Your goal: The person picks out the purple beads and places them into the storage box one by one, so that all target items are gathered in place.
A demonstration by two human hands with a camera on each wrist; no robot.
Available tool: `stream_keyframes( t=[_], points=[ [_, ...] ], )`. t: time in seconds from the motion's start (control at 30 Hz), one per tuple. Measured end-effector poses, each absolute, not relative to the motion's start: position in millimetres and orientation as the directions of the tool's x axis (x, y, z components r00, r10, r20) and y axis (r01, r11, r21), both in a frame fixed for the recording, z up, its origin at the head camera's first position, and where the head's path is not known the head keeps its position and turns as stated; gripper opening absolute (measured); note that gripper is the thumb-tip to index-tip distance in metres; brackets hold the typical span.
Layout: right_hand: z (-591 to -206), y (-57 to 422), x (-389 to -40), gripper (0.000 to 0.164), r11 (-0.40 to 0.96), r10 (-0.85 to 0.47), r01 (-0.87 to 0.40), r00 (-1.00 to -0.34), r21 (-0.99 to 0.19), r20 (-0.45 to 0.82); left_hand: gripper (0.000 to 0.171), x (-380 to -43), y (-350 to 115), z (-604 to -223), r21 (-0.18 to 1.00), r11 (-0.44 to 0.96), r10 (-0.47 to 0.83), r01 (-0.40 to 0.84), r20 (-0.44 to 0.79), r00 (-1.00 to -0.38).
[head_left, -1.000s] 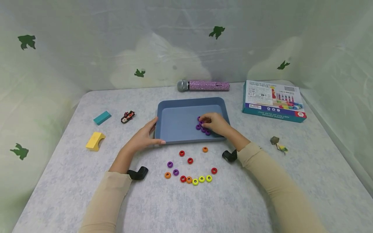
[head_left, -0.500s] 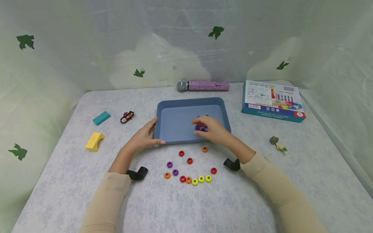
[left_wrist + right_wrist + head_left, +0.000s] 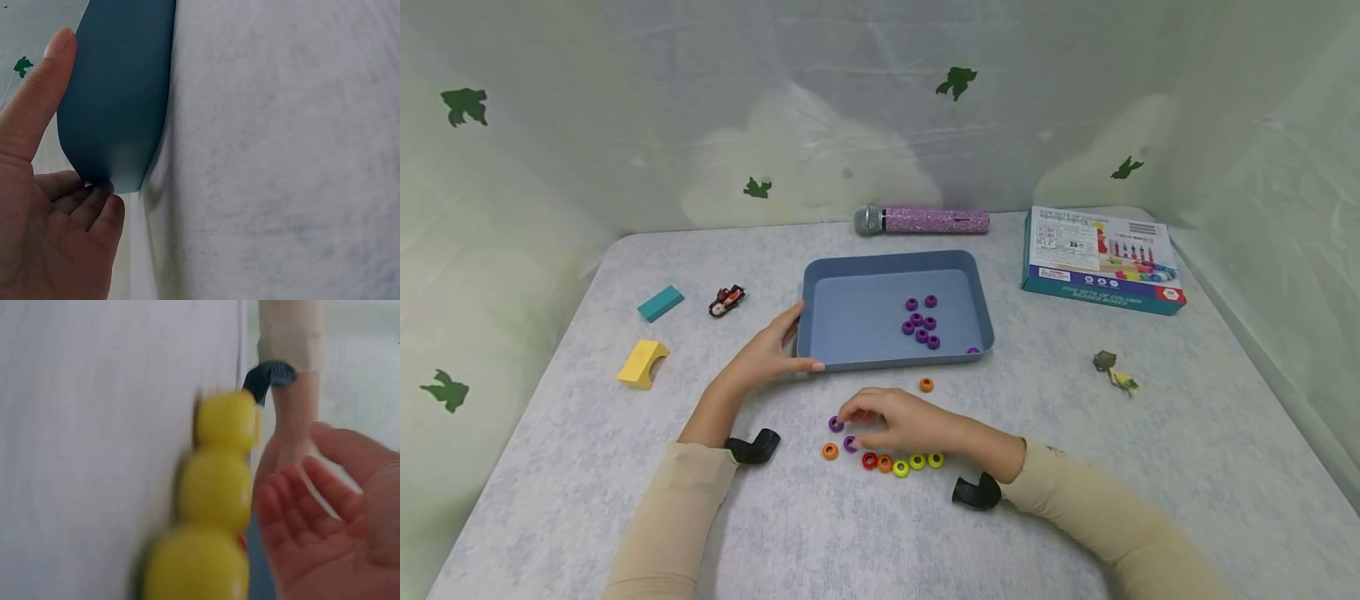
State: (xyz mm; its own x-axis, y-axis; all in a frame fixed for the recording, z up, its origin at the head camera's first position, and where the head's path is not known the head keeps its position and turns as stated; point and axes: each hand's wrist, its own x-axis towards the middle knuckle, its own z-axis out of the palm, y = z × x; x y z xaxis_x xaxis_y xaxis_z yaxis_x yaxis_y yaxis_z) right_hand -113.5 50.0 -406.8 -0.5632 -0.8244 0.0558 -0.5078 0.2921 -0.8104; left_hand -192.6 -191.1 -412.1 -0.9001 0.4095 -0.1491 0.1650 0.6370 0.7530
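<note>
My left hand [image 3: 767,357] holds the near-left corner of the blue tray [image 3: 850,300], thumb along the front wall and fingers against the left side. The left wrist view shows that thumb and those bent fingers on the tray wall [image 3: 119,94]. Several purple beads [image 3: 917,319] lie in the tray's right half. My right hand [image 3: 906,421] is over the table in front, a gap between thumb and fingers. Its fingertips are right at two loose purple beads [image 3: 833,426]. In the right wrist view, yellow beads [image 3: 215,487] stand beside the right hand [image 3: 331,531].
An orange bead [image 3: 830,451] lies left of a row with a red bead [image 3: 869,461] and yellow beads [image 3: 900,469]. Behind the tray is a glittery microphone [image 3: 925,221]. A toy box [image 3: 1101,262] stands right; a yellow block [image 3: 642,364] and a teal block [image 3: 660,303] lie left.
My right hand has left the purple beads in the tray and moved left and toward me, over the loose beads. The tray's purple beads now show uncovered. The left hand stays put.
</note>
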Motion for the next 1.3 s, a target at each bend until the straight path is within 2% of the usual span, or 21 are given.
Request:
stream_keyframes(
  t=[0.13,0.4,0.57,0.8,1.03,1.2,1.3],
  points=[
    [-415,43,-112,0.025,0.317,-0.835,-0.498,-0.550,-0.807,0.011,0.104,-192,-191,-411,0.760,0.629,0.411,0.166,-0.144,-0.900],
    [-419,38,-113,0.016,0.312,-0.875,-0.608,-0.484,-0.730,0.029,0.104,-191,-191,-409,0.765,0.623,0.416,0.164,-0.146,-0.898],
    [-418,39,-113,0.017,0.319,-0.865,-0.598,-0.502,-0.735,0.032,0.104,-192,-191,-410,0.759,0.631,0.409,0.158,-0.152,-0.900],
    [-400,51,-126,0.020,0.246,-0.803,-0.532,-0.580,-0.810,0.138,0.105,-193,-191,-413,0.757,0.633,0.409,0.162,-0.149,-0.900],
    [-391,80,-172,0.022,0.217,-0.633,-0.409,-0.750,-0.887,0.191,0.105,-193,-191,-412,0.765,0.626,0.409,0.153,-0.154,-0.899],
    [-402,107,-209,0.023,0.347,-0.484,-0.305,-0.868,-0.887,0.109,0.105,-190,-189,-406,0.769,0.623,0.410,0.141,-0.168,-0.896],
    [-411,119,-223,0.023,0.433,-0.408,-0.242,-0.911,-0.868,0.051,0.102,-184,-185,-397,0.781,0.611,0.409,0.131,-0.170,-0.896]
  ],
)
